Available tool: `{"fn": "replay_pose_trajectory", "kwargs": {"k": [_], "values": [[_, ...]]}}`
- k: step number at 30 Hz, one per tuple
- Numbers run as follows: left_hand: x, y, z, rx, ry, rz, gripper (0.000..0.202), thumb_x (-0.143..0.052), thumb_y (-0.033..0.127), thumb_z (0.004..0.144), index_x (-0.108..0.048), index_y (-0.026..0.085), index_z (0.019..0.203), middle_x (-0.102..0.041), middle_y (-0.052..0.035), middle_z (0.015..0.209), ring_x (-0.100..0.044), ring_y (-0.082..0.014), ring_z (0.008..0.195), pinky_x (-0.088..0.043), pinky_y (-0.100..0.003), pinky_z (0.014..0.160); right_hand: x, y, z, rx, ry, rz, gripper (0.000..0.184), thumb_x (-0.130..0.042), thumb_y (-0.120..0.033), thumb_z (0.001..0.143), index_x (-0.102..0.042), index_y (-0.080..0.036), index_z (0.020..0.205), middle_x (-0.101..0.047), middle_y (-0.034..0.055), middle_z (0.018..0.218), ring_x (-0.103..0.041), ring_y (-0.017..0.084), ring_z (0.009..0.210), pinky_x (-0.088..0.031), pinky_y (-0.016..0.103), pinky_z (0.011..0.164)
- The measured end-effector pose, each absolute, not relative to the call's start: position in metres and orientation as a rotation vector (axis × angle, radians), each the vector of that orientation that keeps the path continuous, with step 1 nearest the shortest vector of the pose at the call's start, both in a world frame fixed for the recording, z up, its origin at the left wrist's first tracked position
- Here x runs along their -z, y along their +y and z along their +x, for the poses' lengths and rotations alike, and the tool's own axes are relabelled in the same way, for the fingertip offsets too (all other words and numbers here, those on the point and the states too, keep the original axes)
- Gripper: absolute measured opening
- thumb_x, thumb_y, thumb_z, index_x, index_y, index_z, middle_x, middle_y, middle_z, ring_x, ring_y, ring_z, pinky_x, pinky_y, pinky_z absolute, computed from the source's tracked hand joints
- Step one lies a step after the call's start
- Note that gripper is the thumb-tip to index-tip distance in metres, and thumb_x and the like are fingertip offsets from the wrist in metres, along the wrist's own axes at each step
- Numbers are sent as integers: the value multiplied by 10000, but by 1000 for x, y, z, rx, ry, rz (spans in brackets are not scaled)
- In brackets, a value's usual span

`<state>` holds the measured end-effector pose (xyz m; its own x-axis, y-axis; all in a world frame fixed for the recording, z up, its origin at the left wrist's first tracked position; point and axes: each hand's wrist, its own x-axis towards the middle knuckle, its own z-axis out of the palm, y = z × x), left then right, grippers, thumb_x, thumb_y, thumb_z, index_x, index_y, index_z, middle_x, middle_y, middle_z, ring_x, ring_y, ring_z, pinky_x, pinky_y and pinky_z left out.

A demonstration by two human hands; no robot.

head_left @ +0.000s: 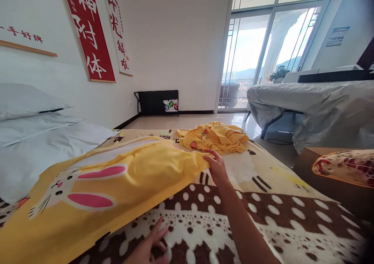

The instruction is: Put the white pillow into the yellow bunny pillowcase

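A yellow cloth with a white rabbit print lies spread across the bed. My right hand reaches forward and pinches its far right edge, fingers closed on the fabric. My left hand rests near the bottom of the view, fingers spread flat on the brown and white patterned blanket, just below the cloth's near edge. A crumpled yellow garment lies beyond my right hand at the far end of the bed.
White pillows are stacked at the left against the wall. A covered table stands at the right by glass doors. A rolled patterned blanket lies on a brown surface at the right. A black rack stands by the far wall.
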<state>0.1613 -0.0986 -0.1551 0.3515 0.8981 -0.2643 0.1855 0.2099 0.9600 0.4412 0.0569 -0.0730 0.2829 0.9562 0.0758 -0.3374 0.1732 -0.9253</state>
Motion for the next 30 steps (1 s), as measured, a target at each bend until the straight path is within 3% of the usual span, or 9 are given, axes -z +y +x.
{"fn": "replay_pose_trajectory", "kwargs": {"k": [3,6,9,14,17,20,25,30], "values": [[136,-62,178,-1051,978,868,853,-584,747,612,-528,241,1296,-436,-164,1435,-516,-361,1196,-498,-495,864,45,26,427,-1075,-869,-802,416,-716,-318,559,-577,-233,942,-623,-25,711,-557,130,604,-426,231,541],[79,-33,189,-1392,828,717,635,-494,651,786,-449,350,1343,-457,-38,1434,-458,-248,1282,-498,-383,933,30,-14,416,-1076,-988,-608,276,-725,-319,628,-602,-242,863,-603,-20,739,-528,116,594,-404,219,518],[22,-26,192,-1752,709,533,413,-546,468,847,-572,324,1233,-622,-7,1251,-522,-212,1211,-521,-287,883,26,-52,405,-1012,-1308,-443,49,-676,-259,742,-637,-231,732,-574,-20,655,-466,89,549,-350,206,498],[-30,-26,191,-1806,628,438,341,-550,436,841,-659,251,1106,-735,-14,920,-655,-233,962,-548,-320,828,17,-82,385,-938,-1798,-40,252,-541,-188,849,-624,-205,612,-533,-7,540,-472,77,528,-331,212,514],[-33,-12,189,-1778,593,521,340,-573,434,823,-667,235,1083,-740,-7,814,-681,-202,790,-565,-284,729,16,-79,375,-807,-1940,13,282,-474,-193,851,-600,-202,599,-503,-10,518,-467,77,523,-360,209,544],[-22,15,185,-1717,607,557,324,-565,417,828,-681,202,1041,-733,-7,743,-670,-179,663,-565,-263,654,28,-71,367,-652,-2159,-132,281,-420,-142,813,-664,-194,686,-530,-15,510,-468,71,501,-389,186,567],[6,49,176,-1450,728,563,364,-572,436,832,-663,181,1077,-747,-50,829,-701,-233,799,-574,-329,739,54,-62,350,-527,-2437,-532,288,-493,-90,780,-734,-196,895,-678,20,728,-576,100,687,-438,172,697],[48,34,156,-1341,878,655,545,-670,452,771,-576,203,1246,-726,-107,1030,-681,-264,957,-548,-372,846,60,-64,345,-784,-2570,-270,208,-506,-179,880,-706,-181,940,-698,8,797,-592,59,661,-422,106,628]]}}
